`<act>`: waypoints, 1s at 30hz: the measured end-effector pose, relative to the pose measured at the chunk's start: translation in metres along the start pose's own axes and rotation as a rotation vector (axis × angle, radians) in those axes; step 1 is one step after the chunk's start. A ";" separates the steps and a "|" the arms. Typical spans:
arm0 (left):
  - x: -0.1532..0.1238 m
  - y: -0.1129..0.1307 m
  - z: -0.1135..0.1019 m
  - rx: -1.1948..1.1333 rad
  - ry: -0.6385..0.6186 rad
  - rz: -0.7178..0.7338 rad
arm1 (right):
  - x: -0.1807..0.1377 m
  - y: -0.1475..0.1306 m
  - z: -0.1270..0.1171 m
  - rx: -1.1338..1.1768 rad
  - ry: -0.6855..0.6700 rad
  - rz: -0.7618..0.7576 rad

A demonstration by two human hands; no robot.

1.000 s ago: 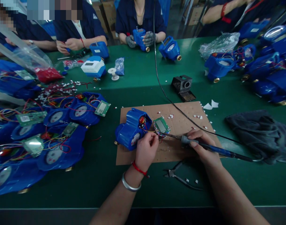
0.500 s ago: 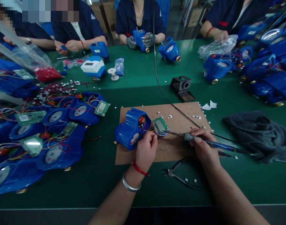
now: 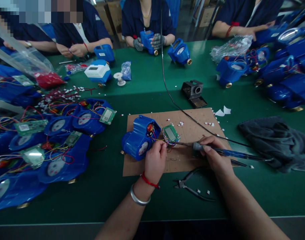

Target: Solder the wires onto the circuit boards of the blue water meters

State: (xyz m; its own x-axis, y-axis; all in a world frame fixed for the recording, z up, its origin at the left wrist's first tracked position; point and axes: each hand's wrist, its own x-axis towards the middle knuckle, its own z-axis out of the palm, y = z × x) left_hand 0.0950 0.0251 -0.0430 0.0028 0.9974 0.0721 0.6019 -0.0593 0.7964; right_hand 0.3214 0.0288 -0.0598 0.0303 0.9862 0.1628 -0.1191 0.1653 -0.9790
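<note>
My right hand (image 3: 216, 155) grips a soldering iron (image 3: 227, 152), its tip pointing left at the lower edge of a small green circuit board (image 3: 170, 133) with a display. My left hand (image 3: 156, 158) is closed in a pinch on thin wires (image 3: 154, 139) running between the board and an opened blue water meter (image 3: 136, 138). What lies exactly between these fingertips is too small to see. Meter and board rest on a brown cardboard sheet (image 3: 137, 170). Diagonal cutters (image 3: 183, 184) lie open on the table below the sheet.
Several blue meters with wires and boards (image 3: 59, 156) crowd the left. A black soldering-iron stand (image 3: 193, 91) is behind the cardboard; a dark cloth (image 3: 267, 140) lies right. The iron's black cable (image 3: 172, 98) crosses the table. Co-workers sit opposite, one wearing grey gloves (image 3: 157, 41).
The soldering iron and my right hand have shifted slightly left. My left hand keeps its pinch. At the far right a co-worker's hand has moved away from the plastic bag.
</note>
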 end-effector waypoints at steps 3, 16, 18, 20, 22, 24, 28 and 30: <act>0.000 0.000 0.000 0.009 -0.008 -0.002 | 0.001 -0.001 0.000 -0.003 -0.017 0.007; 0.000 0.001 -0.001 -0.011 -0.011 -0.020 | 0.003 -0.002 0.003 -0.055 0.003 -0.016; 0.000 0.001 -0.001 0.002 -0.007 -0.012 | 0.003 -0.003 0.003 -0.071 0.006 -0.017; -0.001 0.001 -0.001 0.010 0.000 -0.003 | 0.003 -0.003 0.003 -0.079 0.006 -0.018; -0.001 0.001 -0.001 0.015 0.006 0.004 | 0.004 -0.004 0.004 -0.088 0.002 -0.027; -0.001 0.002 -0.002 0.019 0.006 0.009 | 0.004 -0.004 0.003 -0.101 0.012 -0.035; -0.001 0.002 -0.002 0.031 0.008 0.007 | 0.003 -0.002 0.002 -0.086 0.049 -0.015; -0.001 0.002 -0.002 0.037 0.011 0.005 | 0.003 -0.001 0.001 -0.074 0.040 -0.002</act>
State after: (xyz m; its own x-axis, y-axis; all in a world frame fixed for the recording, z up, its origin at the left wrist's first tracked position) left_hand 0.0942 0.0243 -0.0402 -0.0024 0.9966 0.0829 0.6307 -0.0628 0.7734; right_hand 0.3204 0.0318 -0.0586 0.0707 0.9843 0.1615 -0.0454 0.1649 -0.9853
